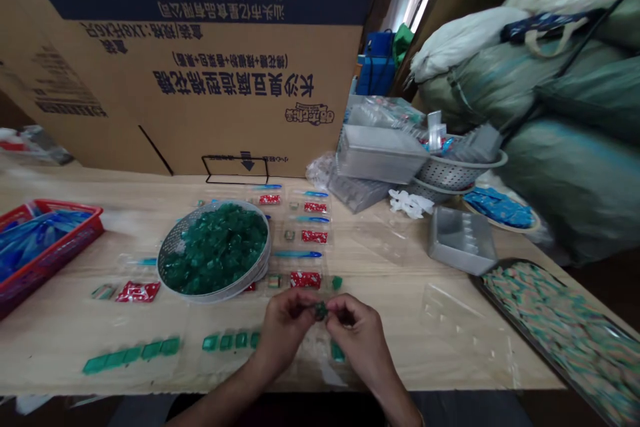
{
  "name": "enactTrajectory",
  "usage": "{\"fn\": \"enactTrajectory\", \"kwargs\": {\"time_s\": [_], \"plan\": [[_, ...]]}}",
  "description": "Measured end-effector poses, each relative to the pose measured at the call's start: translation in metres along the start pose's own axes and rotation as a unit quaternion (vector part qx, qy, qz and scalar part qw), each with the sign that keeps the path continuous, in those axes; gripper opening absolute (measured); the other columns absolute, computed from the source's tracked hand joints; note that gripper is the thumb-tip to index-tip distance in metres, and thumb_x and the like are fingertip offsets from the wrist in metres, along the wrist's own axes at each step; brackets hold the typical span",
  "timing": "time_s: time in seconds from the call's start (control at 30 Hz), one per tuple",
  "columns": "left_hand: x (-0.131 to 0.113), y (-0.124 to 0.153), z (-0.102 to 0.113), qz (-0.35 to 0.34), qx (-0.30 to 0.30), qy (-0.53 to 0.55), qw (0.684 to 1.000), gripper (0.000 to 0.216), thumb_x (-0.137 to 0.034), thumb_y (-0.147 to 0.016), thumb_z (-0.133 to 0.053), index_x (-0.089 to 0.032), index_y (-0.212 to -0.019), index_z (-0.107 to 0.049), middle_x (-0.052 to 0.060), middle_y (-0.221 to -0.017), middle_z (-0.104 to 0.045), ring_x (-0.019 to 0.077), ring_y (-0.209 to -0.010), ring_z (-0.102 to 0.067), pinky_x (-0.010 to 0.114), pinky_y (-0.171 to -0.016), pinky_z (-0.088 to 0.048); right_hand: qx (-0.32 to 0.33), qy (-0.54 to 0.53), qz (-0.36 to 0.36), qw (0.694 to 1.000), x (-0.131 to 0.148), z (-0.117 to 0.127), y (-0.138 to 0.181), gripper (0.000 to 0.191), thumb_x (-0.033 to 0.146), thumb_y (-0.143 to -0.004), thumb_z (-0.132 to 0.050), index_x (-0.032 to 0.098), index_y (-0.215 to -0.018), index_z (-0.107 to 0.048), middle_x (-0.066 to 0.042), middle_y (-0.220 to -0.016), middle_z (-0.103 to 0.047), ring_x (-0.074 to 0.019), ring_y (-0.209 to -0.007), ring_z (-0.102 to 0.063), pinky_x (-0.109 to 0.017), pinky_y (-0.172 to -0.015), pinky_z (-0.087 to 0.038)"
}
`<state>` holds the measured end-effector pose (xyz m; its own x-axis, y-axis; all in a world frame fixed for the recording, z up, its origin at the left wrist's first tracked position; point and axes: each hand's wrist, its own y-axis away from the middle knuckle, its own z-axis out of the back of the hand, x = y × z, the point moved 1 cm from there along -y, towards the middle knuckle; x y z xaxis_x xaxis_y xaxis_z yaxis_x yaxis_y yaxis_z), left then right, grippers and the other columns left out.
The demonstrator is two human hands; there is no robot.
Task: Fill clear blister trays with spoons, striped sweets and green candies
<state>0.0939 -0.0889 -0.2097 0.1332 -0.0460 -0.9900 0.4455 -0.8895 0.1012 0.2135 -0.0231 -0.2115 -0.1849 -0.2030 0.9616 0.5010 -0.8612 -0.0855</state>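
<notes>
My left hand point(284, 332) and my right hand point(361, 335) meet over the near edge of the table, fingers pinched together on one small dark green piece point(320, 311). Just beyond them stands a round perforated tray point(167, 255) heaped with green pieces point(217, 247). Rows of green pieces point(131, 355) lie in clear plastic to the left of my hands. Red packets point(305, 279) and blue pens point(298, 254) lie in clear trays behind my hands.
A red basket point(60, 243) of blue items sits at the left. A large cardboard box point(200, 60) stands behind. Grey trays point(461, 240), a white colander point(453, 173) and a dark tray of small packets point(565, 333) are at the right, with stuffed sacks point(560, 113) beyond.
</notes>
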Motion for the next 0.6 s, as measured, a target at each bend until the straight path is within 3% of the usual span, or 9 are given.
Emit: {"fn": "enactTrajectory", "kwargs": {"time_s": [0.1, 0.23, 0.4, 0.53, 0.6], "plan": [[-0.007, -0.004, 0.001, 0.085, 0.005, 0.093, 0.992, 0.018, -0.025, -0.059, -0.075, -0.015, -0.068, -0.064, -0.001, -0.059, -0.065, 0.0119, -0.056, -0.059, 0.022, -0.056, -0.045, 0.025, -0.036, 0.006, 0.999, 0.004, 0.004, 0.003, 0.008, 0.023, -0.071, -0.057, 0.017, -0.071, -0.063, 0.000, -0.061, -0.062, -0.0135, -0.055, -0.057, -0.022, -0.051, -0.044], [-0.011, -0.006, 0.004, 0.148, 0.054, 0.149, 0.976, 0.030, -0.031, -0.053, -0.082, -0.013, -0.066, -0.062, -0.001, -0.057, -0.064, 0.0096, -0.052, -0.059, 0.020, -0.052, -0.041, 0.082, -0.133, -0.015, 0.988, 0.005, 0.012, 0.003, 0.012, 0.030, -0.077, -0.062, 0.019, -0.081, -0.063, -0.001, -0.068, -0.064, -0.0137, -0.062, -0.060, -0.022, -0.057, -0.048], [-0.009, -0.005, 0.001, 0.223, 0.118, 0.213, 0.944, 0.037, -0.026, -0.048, -0.087, -0.014, -0.065, -0.056, -0.003, -0.058, -0.062, 0.0075, -0.047, -0.056, 0.020, -0.051, -0.041, 0.084, -0.160, 0.064, 0.981, -0.001, 0.015, 0.006, 0.014, 0.033, -0.077, -0.067, 0.023, -0.087, -0.067, -0.004, -0.092, -0.065, -0.0176, -0.090, -0.061, -0.030, -0.079, -0.049], [-0.006, 0.001, -0.001, 0.244, 0.126, 0.220, 0.936, 0.039, -0.027, -0.048, -0.086, -0.015, -0.066, -0.053, -0.004, -0.058, -0.060, 0.0073, -0.050, -0.055, 0.021, -0.055, -0.043, 0.095, -0.120, 0.100, 0.983, -0.007, 0.015, 0.014, 0.018, 0.028, -0.080, -0.068, 0.026, -0.098, -0.067, -0.003, -0.095, -0.067, -0.0176, -0.092, -0.061, -0.031, -0.082, -0.047], [-0.003, 0.005, 0.002, 0.220, 0.139, 0.157, 0.953, 0.035, -0.031, -0.055, -0.081, -0.015, -0.069, -0.053, -0.004, -0.060, -0.059, 0.0088, -0.054, -0.056, 0.022, -0.057, -0.044, 0.094, -0.074, 0.108, 0.987, -0.008, 0.020, 0.017, 0.017, 0.027, -0.081, -0.066, 0.025, -0.099, -0.067, -0.003, -0.092, -0.067, -0.0172, -0.087, -0.061, -0.030, -0.078, -0.048]]}}
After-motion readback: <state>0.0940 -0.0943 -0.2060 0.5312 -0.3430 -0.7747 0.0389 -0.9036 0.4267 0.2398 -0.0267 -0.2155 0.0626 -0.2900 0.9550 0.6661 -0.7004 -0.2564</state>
